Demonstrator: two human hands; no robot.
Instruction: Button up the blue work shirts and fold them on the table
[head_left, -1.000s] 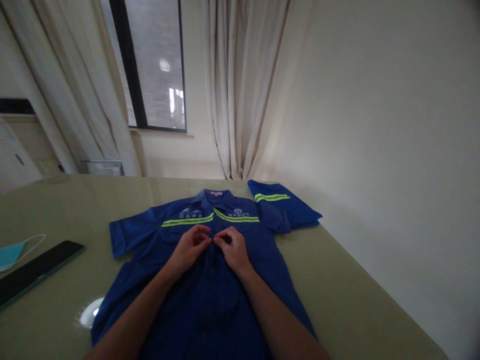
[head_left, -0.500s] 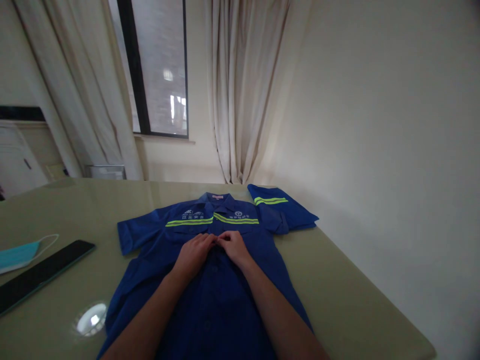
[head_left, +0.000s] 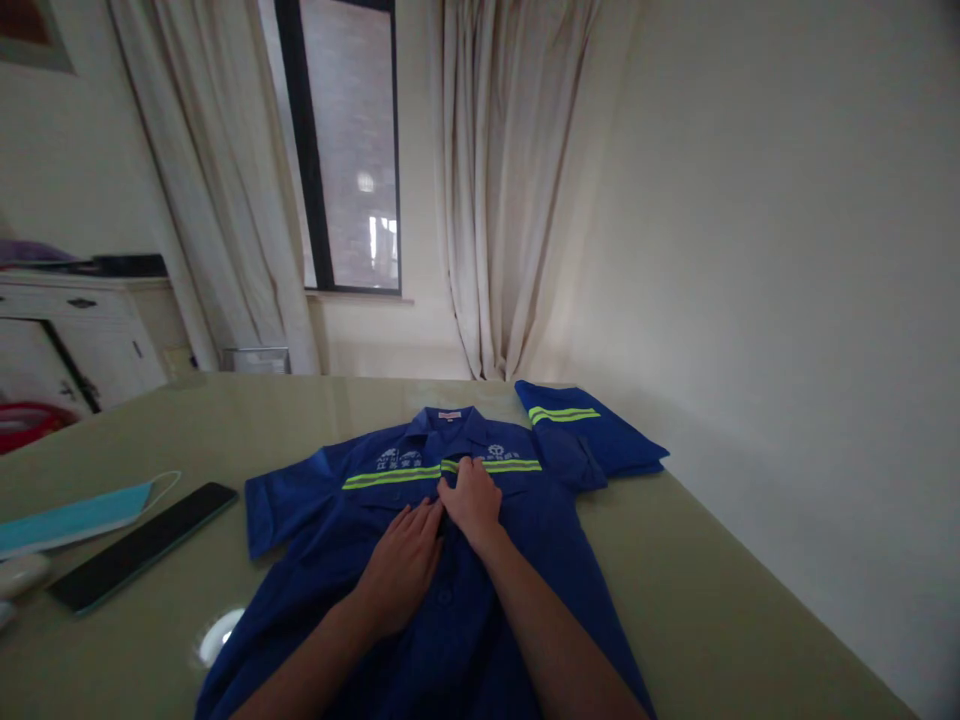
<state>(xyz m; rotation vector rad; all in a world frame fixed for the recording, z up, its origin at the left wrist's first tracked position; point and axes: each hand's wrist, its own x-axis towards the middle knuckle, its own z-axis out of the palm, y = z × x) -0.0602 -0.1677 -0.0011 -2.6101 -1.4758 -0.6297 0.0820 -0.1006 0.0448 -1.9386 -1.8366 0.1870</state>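
Note:
A blue short-sleeved work shirt (head_left: 315, 520) with yellow-green reflective stripes lies face up on the olive table (head_left: 712, 600). My left hand (head_left: 405, 565) lies flat on the shirt front with its fingers stretched out. My right hand (head_left: 471, 497) rests a little farther up, on the placket just below the stripes, fingers curled together against the cloth. Whether it pinches a button is hidden. A second blue garment (head_left: 592, 435) lies folded at the table's far right, touching the shirt's sleeve.
A black phone (head_left: 142, 545) and a light blue face mask (head_left: 75, 518) lie on the table to the left. A white cabinet (head_left: 82, 335) stands at far left. Curtains (head_left: 510, 200) and a window (head_left: 352, 150) are behind the table; a wall runs along the right.
Both hands were pinched together at the shirt's middle. Now the left hand has flattened on the cloth and the right has moved up towards the stripes. The view has shifted left.

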